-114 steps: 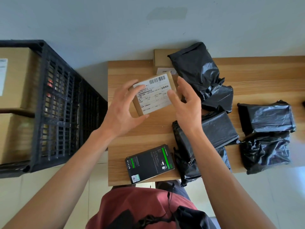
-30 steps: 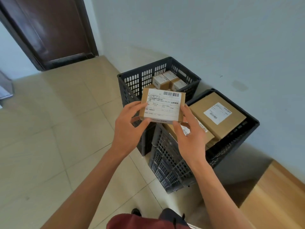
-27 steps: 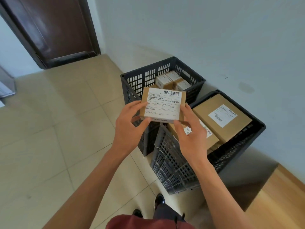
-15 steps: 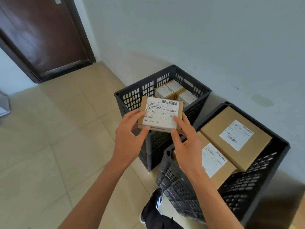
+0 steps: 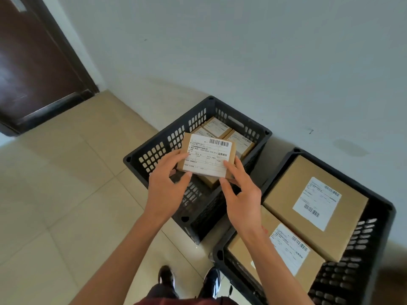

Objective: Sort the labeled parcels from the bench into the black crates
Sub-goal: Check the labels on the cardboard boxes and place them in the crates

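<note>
- A small cardboard parcel with a white barcode label on its upper face is held in the air over the near part of the left black crate, label facing the camera
- The left hand grips the parcel's left edge; its fingers curl round the far side and the thumb presses the near lower corner
- The right hand holds the parcel's right lower corner; its forefinger lies along the label's right edge, the thumb comes in beneath, and the other fingers are loosely curled under the box
- The left black crate stands on the tiled floor against the wall; inside it lie several small labeled boxes, set close side by side at the far end, and another brown box shows just below the held parcel; how many are stacked beneath cannot be told
- The right black crate stands just beside the first, nearly touching it; it holds a large labeled carton at the top, tilted, and a second labeled carton lower down, partly under the first and partly hidden by the right forearm
- Two dark shoes stand on the floor between the arms; a dark brown door fills the upper left corner
</note>
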Motion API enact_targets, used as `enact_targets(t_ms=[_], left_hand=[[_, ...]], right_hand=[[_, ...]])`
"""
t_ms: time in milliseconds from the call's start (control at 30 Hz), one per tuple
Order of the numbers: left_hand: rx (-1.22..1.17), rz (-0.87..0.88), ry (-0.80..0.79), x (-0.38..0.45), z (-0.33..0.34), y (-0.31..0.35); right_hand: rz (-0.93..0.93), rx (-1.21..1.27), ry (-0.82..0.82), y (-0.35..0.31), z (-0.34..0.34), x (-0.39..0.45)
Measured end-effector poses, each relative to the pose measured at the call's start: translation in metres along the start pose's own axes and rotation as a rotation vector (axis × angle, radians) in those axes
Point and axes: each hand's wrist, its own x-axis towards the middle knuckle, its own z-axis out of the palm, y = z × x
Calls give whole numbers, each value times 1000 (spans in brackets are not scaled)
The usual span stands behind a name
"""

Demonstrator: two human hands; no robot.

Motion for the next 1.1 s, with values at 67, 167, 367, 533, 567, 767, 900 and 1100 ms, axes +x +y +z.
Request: enact_targets(t_ms=[67, 167, 367, 533, 567, 767, 900, 1100], left_hand=[[-18, 2, -41, 12, 8, -5], [-59, 18, -112, 34, 18, -18], [-32, 120, -261, 90, 32, -48], [74, 227, -423, 138, 50, -85], [73, 225, -450, 146, 54, -90], [108, 255, -603, 182, 71, -129], [247, 270, -739, 197, 87, -151], [431, 299, -866, 213, 115, -175]], right_hand=[[25, -2, 18, 8, 2, 8], [77, 5, 57, 17, 9, 19], [174, -2, 144, 26, 31, 47], [233, -57, 214, 38, 56, 74], [245, -74, 243, 41, 60, 80], [422, -124, 305, 64, 87, 110], [556, -171, 318, 95, 107, 118], [641, -177, 430, 126, 129, 142]])
